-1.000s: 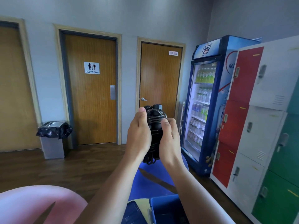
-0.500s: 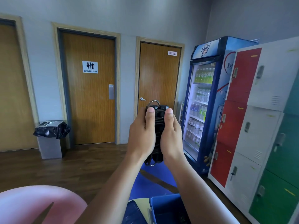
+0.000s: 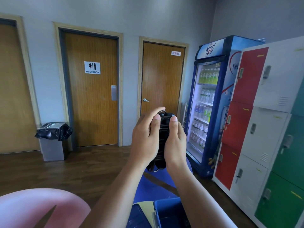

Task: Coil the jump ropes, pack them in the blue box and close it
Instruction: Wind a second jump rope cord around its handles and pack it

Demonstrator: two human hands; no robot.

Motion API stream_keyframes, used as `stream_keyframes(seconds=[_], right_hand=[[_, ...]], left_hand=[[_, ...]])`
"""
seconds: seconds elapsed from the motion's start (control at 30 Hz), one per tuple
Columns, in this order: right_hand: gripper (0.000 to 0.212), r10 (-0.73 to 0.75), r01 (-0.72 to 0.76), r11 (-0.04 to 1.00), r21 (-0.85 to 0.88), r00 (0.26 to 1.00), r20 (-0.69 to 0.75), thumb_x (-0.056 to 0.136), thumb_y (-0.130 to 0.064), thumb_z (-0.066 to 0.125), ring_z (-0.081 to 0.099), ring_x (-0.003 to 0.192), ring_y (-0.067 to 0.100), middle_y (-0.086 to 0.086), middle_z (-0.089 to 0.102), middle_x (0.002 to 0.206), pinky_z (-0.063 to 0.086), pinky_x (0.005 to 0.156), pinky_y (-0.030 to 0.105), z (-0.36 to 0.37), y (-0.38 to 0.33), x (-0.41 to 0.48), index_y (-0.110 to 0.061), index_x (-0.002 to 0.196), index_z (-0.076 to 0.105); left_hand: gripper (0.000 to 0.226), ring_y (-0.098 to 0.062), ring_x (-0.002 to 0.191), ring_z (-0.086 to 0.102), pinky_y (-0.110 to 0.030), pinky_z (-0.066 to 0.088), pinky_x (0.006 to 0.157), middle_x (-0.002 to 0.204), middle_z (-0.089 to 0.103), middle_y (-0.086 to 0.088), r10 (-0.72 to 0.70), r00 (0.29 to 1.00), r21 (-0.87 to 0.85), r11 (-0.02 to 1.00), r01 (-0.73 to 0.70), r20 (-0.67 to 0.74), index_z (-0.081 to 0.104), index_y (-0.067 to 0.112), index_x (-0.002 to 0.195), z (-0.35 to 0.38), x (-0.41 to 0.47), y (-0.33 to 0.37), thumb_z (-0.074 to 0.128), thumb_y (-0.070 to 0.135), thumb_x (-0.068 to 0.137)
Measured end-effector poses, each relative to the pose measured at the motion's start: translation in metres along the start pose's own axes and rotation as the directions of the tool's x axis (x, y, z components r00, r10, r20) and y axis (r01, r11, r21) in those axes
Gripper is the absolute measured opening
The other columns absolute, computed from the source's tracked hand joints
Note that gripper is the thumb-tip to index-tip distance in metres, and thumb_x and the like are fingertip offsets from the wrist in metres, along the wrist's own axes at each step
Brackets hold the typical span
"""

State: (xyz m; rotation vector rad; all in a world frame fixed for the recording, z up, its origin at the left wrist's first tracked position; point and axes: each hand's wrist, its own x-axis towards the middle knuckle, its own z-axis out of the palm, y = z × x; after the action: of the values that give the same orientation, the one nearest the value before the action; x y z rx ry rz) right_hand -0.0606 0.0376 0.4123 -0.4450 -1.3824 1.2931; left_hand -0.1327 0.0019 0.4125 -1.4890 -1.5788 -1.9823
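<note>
Left hand (image 3: 144,137) and right hand (image 3: 175,140) each with grip curled round the coiled black rope (image 3: 162,137), held upright between them, above the blue box (image 3: 166,209).

I record the left forearm (image 3: 115,191) and right forearm (image 3: 197,191) rising from the lower edge and converging mid-view. Left hand (image 3: 144,139) and right hand (image 3: 175,142) face each other, palms inward, gripping a black rope bundle (image 3: 162,129) upright between them. Both thumbs point up along its near side (fingertips behind it mostly hidden).
</note>
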Motion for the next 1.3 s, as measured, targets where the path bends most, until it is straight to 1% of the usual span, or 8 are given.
stream_keyframes(seconds=[0.13, 0.27, 0.43, 0.73, 0.9, 1.1, 1.23, 1.3], right_hand=[[0.050, -0.039, 0.039, 0.999, 0.012, 0.999, 0.018, 0.097, -0.056, 0.041, 0.062, 0.078, 0.018, 0.016, 0.068, 0.090, 0.052, 0.078, 0.050, -0.001, 0.001, 0.002, -0.011, 0.092, 0.063], [0.038, -0.088, 0.088, 0.996, 0.015, 0.996, -0.017, 0.105, -0.041, 0.041, 0.054, 0.070, 0.007, -0.012, 0.059, 0.070, 0.045, 0.069, 0.028, -0.001, 0.002, 0.000, -0.019, 0.080, 0.058], [0.036, -0.084, 0.089, 0.994, 0.057, 0.993, -0.080, 0.106, -0.035, 0.040, 0.053, 0.070, 0.006, -0.014, 0.059, 0.070, 0.045, 0.070, 0.029, -0.002, 0.007, -0.003, -0.016, 0.084, 0.061], [0.026, -0.081, 0.094, 0.990, 0.106, 0.989, -0.123, 0.106, -0.027, 0.042, 0.057, 0.076, 0.004, -0.015, 0.062, 0.076, 0.046, 0.073, 0.025, -0.005, 0.011, -0.004, -0.013, 0.093, 0.060], [0.035, -0.044, 0.061, 0.989, 0.137, 0.990, -0.131, 0.105, -0.034, 0.043, 0.056, 0.074, 0.010, -0.010, 0.060, 0.072, 0.046, 0.073, 0.033, -0.007, 0.005, -0.003, -0.020, 0.078, 0.060], [0.035, -0.020, 0.053, 0.985, 0.166, 0.981, -0.191, 0.105, -0.030, 0.044, 0.046, 0.070, 0.012, -0.004, 0.050, 0.069, 0.040, 0.069, 0.033, -0.008, 0.005, -0.008, -0.008, 0.078, 0.048], [0.030, -0.021, 0.053, 0.982, 0.179, 0.985, -0.172, 0.098, -0.035, 0.044, 0.050, 0.070, 0.011, -0.007, 0.055, 0.070, 0.042, 0.070, 0.035, -0.009, 0.007, -0.009, -0.019, 0.075, 0.054], [0.028, -0.017, 0.043, 0.980, 0.193, 0.991, -0.136, 0.095, -0.039, 0.045, 0.055, 0.074, 0.014, -0.005, 0.060, 0.074, 0.045, 0.073, 0.038, -0.010, 0.006, -0.008, -0.019, 0.081, 0.060]], left_hand=[[0.029, -0.007, 0.115, 0.061, -0.025, 0.049, 0.096, 0.118, 0.065, 0.016, 0.077, 0.997, -0.022, 0.997, -0.077, 0.009, 0.066, 0.025, 0.123, -0.002, 0.000, -0.001, 0.044, 0.025, 0.104], [0.029, -0.009, 0.113, 0.061, -0.025, 0.049, 0.094, 0.117, 0.063, 0.004, 0.184, 0.983, 0.030, 0.982, -0.184, 0.015, 0.066, 0.017, 0.119, -0.001, 0.001, -0.004, 0.048, 0.031, 0.101], [0.029, -0.002, 0.111, 0.054, -0.009, 0.039, 0.092, 0.117, 0.055, -0.005, 0.275, 0.961, 0.143, 0.951, -0.276, 0.025, 0.070, 0.008, 0.110, 0.000, 0.003, -0.007, 0.054, 0.029, 0.099], [0.028, 0.000, 0.109, 0.057, -0.009, 0.039, 0.090, 0.112, 0.057, -0.002, 0.224, 0.972, 0.060, 0.972, -0.228, 0.067, 0.066, 0.006, 0.086, -0.001, 0.000, -0.007, 0.057, 0.032, 0.095], [0.034, 0.001, 0.111, 0.056, -0.010, 0.040, 0.091, 0.115, 0.057, -0.002, 0.189, 0.975, 0.042, 0.980, -0.195, 0.112, 0.070, 0.006, 0.089, 0.001, 0.005, 0.000, 0.061, 0.038, 0.090], [0.035, 0.003, 0.105, 0.055, -0.006, 0.038, 0.087, 0.109, 0.055, 0.002, 0.175, 0.978, 0.033, 0.983, -0.179, 0.112, 0.067, 0.004, 0.081, 0.004, 0.003, 0.004, 0.064, 0.038, 0.084], [0.036, 0.001, 0.106, 0.057, -0.007, 0.038, 0.087, 0.109, 0.057, 0.003, 0.156, 0.978, 0.017, 0.987, -0.160, 0.142, 0.067, 0.003, 0.077, 0.002, 0.001, 0.008, 0.065, 0.039, 0.083], [0.029, -0.002, 0.105, 0.060, -0.008, 0.039, 0.086, 0.107, 0.060, 0.004, 0.109, 0.984, -0.007, 0.994, -0.109, 0.138, 0.064, 0.012, 0.073, -0.001, 0.001, 0.013, 0.064, 0.039, 0.085]])
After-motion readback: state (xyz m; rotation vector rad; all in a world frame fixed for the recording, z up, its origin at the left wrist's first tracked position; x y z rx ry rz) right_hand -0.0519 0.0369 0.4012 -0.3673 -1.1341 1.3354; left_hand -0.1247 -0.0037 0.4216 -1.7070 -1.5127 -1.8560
